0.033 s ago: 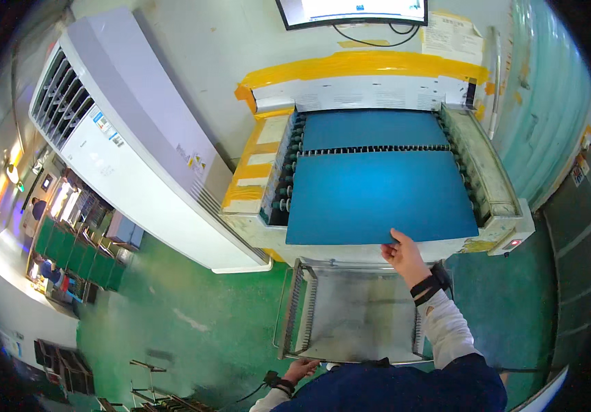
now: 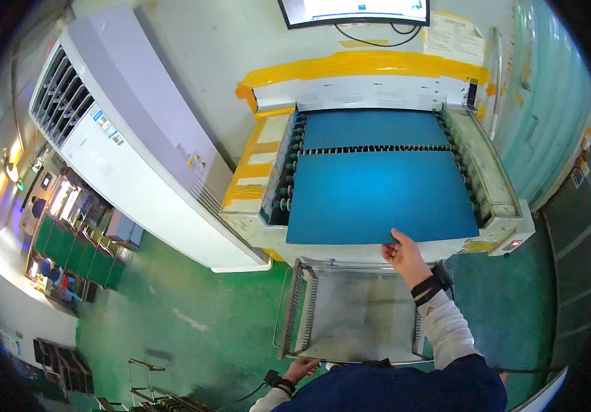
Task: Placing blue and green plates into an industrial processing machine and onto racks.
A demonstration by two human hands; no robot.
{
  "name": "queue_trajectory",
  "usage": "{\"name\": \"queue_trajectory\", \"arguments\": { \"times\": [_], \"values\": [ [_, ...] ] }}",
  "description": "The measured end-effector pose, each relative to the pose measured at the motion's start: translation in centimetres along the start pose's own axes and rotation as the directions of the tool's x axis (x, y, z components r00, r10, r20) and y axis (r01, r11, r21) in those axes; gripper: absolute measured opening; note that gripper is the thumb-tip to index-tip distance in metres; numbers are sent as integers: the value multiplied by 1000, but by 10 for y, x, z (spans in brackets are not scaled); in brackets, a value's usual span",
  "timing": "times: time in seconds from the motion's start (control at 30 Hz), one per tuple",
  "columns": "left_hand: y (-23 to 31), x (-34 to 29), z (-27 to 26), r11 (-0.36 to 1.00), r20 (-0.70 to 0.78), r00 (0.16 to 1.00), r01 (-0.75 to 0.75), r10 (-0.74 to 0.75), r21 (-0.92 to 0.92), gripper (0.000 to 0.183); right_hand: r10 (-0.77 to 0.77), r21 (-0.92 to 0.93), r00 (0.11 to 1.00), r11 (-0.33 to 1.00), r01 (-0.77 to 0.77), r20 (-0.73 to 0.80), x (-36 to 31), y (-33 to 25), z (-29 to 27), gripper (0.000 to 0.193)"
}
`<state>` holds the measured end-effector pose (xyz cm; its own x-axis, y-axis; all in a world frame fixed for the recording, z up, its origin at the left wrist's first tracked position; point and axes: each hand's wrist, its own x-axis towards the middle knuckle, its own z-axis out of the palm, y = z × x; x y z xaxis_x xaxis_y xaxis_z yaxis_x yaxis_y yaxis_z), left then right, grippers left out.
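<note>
A large flat blue sheet (image 2: 381, 196) lies on the roller conveyor of a machine, its near edge reaching over the machine's front. My right hand (image 2: 405, 257) is at that edge, right of its middle, with thumb and curled fingers closed on it. Beyond a narrow strip of rollers (image 2: 371, 149) lies a second blue sheet (image 2: 374, 129). Below the machine's front stands a metal rack (image 2: 361, 360) with slotted sides. My left hand (image 2: 301, 371) is closed round the rack's near rail, at its left part; some of its fingers are hidden.
A tall white air conditioner (image 2: 151, 185) stands left of the machine frame (image 2: 498, 165). A monitor (image 2: 354, 24) hangs above, with a cable below it. Clear plastic curtain (image 2: 549, 110) hangs at the right. Several metal racks (image 2: 148, 391) stand lower left; people sit at far-left benches.
</note>
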<state>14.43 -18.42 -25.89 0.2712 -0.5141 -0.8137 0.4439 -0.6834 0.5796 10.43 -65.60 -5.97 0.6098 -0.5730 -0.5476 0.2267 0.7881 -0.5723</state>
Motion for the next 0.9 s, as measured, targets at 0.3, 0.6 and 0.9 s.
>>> {"name": "queue_trajectory", "arguments": {
  "times": [0.3,0.6,0.9],
  "values": [
    [12,2,12,856,-201,969,-20,144,517,51,197,-381,951,920,-94,240,0,44,16,25],
    [-20,20,18,998,-288,957,-53,39,-41,40,62,-706,990,706,44,123,101,166,9,24],
    [0,8,22,988,-276,960,-1,43,152,38,-435,-949,846,-79,305,309,232,277,-55,24]
  ]
}}
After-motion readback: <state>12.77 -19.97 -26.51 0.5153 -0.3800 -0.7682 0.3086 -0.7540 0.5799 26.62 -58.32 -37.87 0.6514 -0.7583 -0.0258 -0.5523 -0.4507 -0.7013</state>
